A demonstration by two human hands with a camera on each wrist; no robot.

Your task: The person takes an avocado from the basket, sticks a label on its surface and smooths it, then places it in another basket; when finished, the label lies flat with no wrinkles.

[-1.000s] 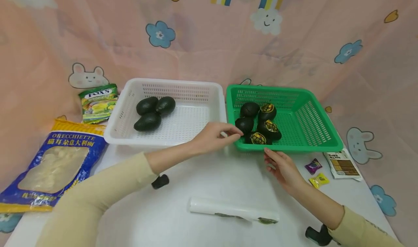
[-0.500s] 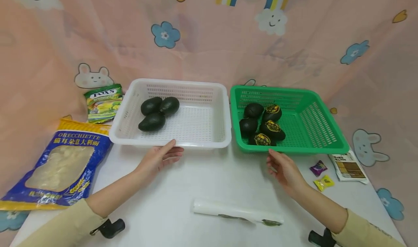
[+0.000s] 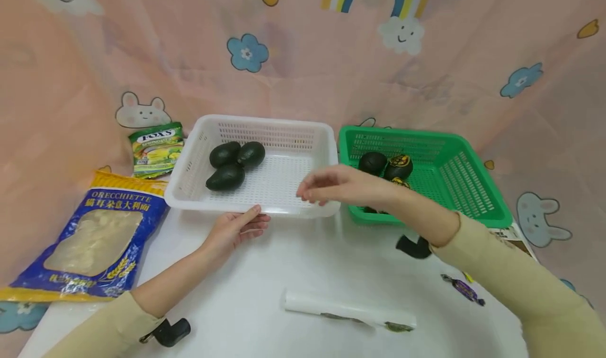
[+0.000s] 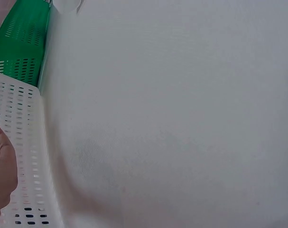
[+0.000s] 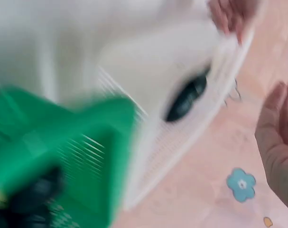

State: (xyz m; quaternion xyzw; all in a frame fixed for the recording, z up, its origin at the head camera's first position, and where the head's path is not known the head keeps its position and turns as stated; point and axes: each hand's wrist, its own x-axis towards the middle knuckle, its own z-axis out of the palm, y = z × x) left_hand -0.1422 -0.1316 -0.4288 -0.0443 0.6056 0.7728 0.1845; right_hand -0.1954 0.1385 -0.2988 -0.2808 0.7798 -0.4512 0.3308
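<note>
White table (image 3: 227, 289): white perforated plastic basket (image 3: 284, 176) left of middle at back edge, green perforated plastic basket (image 3: 450, 182) by back right corner. Left hand (image 3: 236, 230) pinches white basket's front rim, thumb on top, fingers below. Right hand (image 3: 329, 183) apart, over same basket's front right corner, fingers loosely bent. Three dark green pear-shaped avocados (image 3: 225, 177) at white basket's left end; black-green fruits (image 3: 372, 163), some yellow-stickered, at green basket's left end, partly hidden.
</note>
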